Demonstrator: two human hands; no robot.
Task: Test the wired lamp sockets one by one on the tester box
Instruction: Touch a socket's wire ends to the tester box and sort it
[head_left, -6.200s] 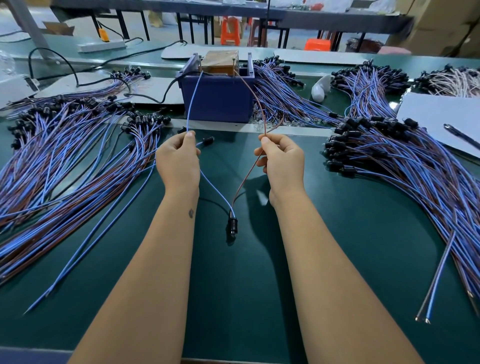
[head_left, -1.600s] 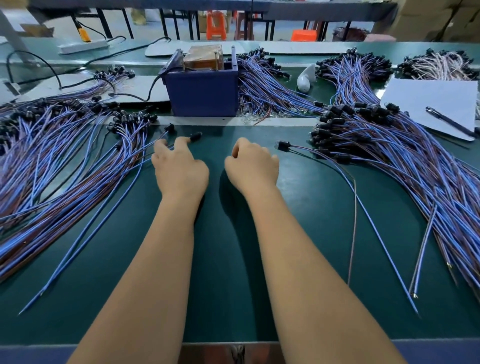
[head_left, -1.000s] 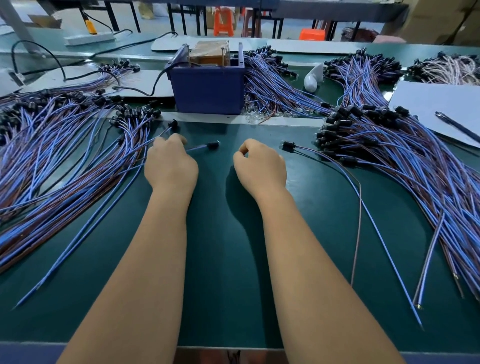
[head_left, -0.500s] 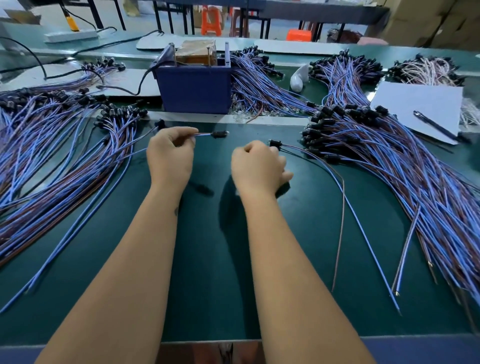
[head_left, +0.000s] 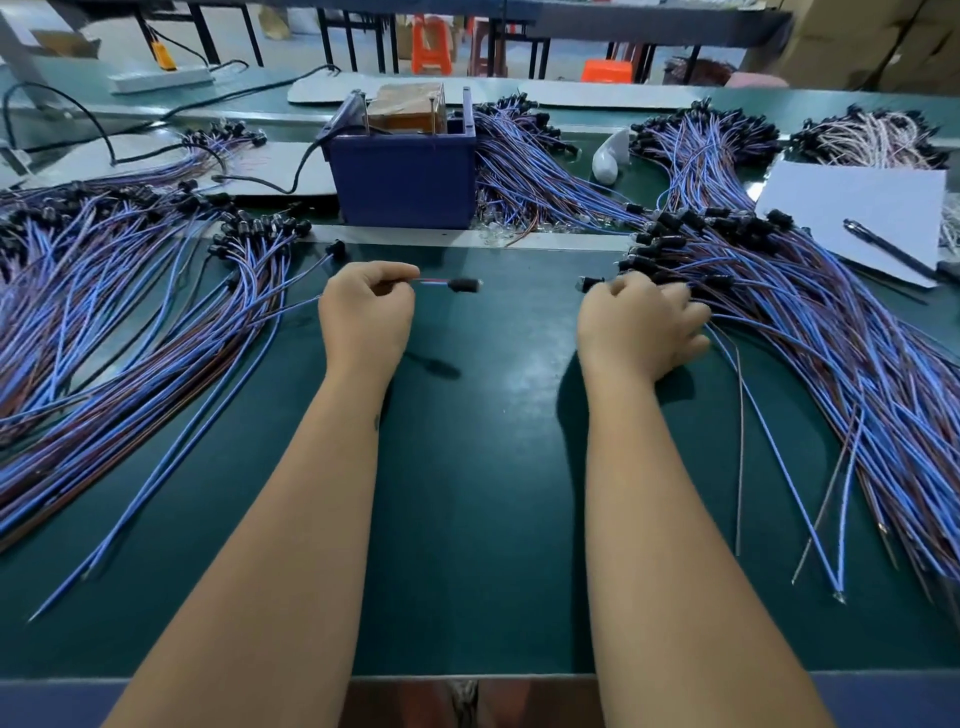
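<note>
A black lamp socket (head_left: 464, 285) on blue and red wires hangs level above the green surface (head_left: 483, 467), before the blue tester box (head_left: 402, 174); wired piles (head_left: 119, 317) flank both sides.

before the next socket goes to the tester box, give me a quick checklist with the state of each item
1. Left hand pinches one wired socket by its leads, lifted off the mat: ok.
2. Only one socket in that hand: ok.
3. Stripped lead ends free and separated: cannot tell, they run behind the hand.
4. Right hand free to take a lead: not ok, it rests curled on the right pile.
5. Path to the tester box across the mat: ok.
6. Tester contacts on top reachable: cannot tell.
</note>
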